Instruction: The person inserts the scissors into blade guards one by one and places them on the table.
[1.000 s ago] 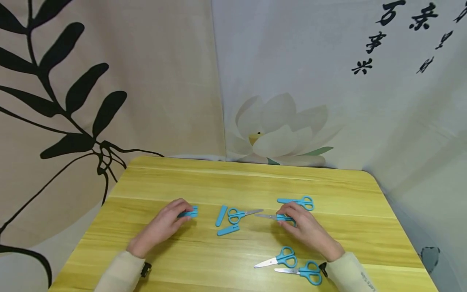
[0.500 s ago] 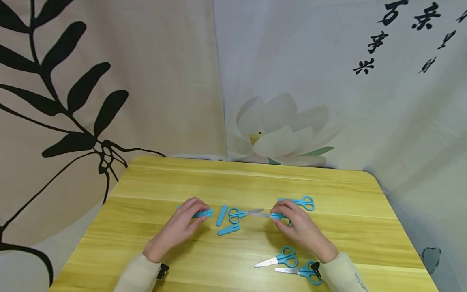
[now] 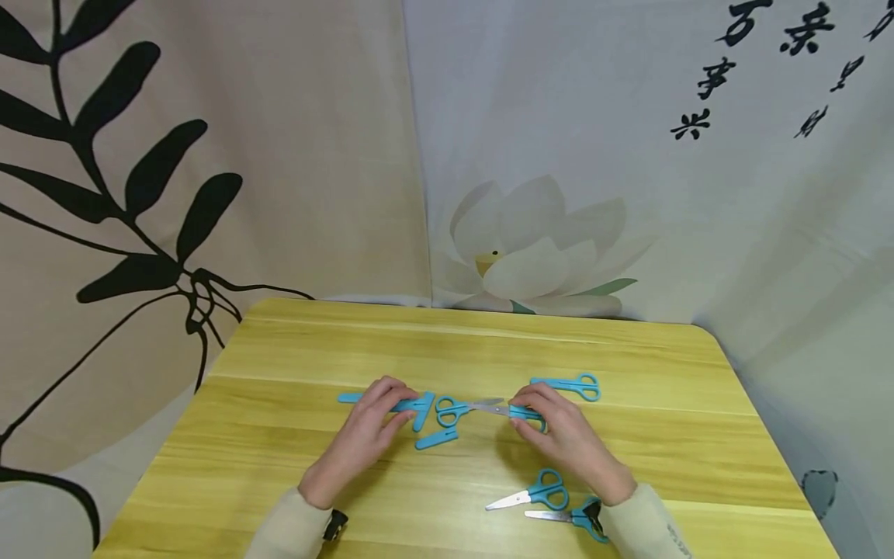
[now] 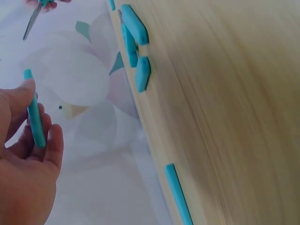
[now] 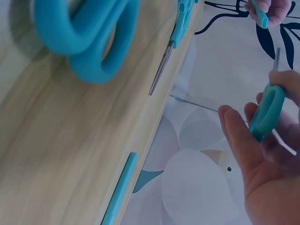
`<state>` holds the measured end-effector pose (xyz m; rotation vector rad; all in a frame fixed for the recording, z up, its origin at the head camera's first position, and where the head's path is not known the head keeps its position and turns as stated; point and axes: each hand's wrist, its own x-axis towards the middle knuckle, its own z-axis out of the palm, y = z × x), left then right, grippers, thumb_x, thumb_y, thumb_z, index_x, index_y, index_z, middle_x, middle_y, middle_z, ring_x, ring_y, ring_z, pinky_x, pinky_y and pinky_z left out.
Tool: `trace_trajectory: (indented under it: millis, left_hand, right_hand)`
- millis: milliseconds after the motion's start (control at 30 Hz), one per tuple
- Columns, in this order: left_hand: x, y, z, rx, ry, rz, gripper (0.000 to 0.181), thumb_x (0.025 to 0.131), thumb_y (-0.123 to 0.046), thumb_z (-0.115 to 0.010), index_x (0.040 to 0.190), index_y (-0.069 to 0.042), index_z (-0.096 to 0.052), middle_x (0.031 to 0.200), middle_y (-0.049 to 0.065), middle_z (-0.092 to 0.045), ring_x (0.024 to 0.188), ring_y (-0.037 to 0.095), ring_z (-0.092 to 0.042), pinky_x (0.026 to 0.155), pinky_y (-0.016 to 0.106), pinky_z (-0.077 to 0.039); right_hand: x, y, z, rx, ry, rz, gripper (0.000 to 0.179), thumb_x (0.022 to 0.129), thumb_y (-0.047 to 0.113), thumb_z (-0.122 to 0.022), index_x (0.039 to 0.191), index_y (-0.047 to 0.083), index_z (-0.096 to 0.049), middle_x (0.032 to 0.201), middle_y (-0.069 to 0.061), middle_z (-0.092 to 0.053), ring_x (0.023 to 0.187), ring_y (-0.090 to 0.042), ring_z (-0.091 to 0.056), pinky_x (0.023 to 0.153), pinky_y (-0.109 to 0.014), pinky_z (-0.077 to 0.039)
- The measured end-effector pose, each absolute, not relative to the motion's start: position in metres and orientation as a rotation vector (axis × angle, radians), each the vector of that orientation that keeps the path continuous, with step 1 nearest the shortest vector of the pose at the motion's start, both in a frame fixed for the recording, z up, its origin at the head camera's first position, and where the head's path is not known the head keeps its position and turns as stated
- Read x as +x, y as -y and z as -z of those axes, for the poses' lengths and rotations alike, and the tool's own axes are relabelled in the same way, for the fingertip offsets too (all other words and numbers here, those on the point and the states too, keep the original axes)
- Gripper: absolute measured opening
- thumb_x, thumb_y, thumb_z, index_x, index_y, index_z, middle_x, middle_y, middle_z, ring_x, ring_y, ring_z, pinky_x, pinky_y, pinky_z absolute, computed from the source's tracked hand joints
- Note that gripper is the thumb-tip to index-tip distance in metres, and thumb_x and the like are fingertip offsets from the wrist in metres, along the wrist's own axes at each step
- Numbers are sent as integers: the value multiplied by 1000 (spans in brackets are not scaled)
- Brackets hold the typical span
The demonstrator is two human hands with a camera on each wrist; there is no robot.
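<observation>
My left hand (image 3: 366, 435) pinches a blue blade cover (image 4: 35, 117) between thumb and fingers, raised off the table in the left wrist view. In my right hand (image 3: 569, 439) are blue-handled scissors (image 5: 268, 112), pinched by the handle with the blades pointing left toward the cover. Cover and scissors are apart. Between the hands lie bare scissors (image 3: 450, 411), a slanted blade cover (image 3: 421, 418) and another blade cover (image 3: 436, 439). A further blade cover (image 3: 348, 397) lies partly behind the left hand.
Scissors in their cover (image 3: 569, 384) lie beyond the right hand. Nearer the front are two bare scissors, one pair (image 3: 538, 493) fully visible and another pair (image 3: 576, 519) partly under the right wrist strap. The wooden table (image 3: 391, 341) backs onto a printed curtain (image 3: 335, 155).
My left hand has moved right with the blade cover, uncovering the one behind it. My right hand has shifted slightly left with the scissors, narrowing the gap.
</observation>
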<state>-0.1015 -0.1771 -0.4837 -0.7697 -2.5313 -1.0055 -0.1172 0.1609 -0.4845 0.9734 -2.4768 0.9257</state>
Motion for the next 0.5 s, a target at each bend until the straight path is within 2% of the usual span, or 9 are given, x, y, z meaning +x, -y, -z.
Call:
trace_trajectory:
  millis: [500]
  left_hand:
    - [-102,156,482,-789,2509,1033,23,92,-5,-77,115,-7,-73,111,-3,-59,101,12,-55,80,29,-55]
  right_hand:
    - [-119,-146,483,975,2428,-979,25,84,8,-86,104,9,-72,110,0,-67,94,-15,-67,78,-33,-61]
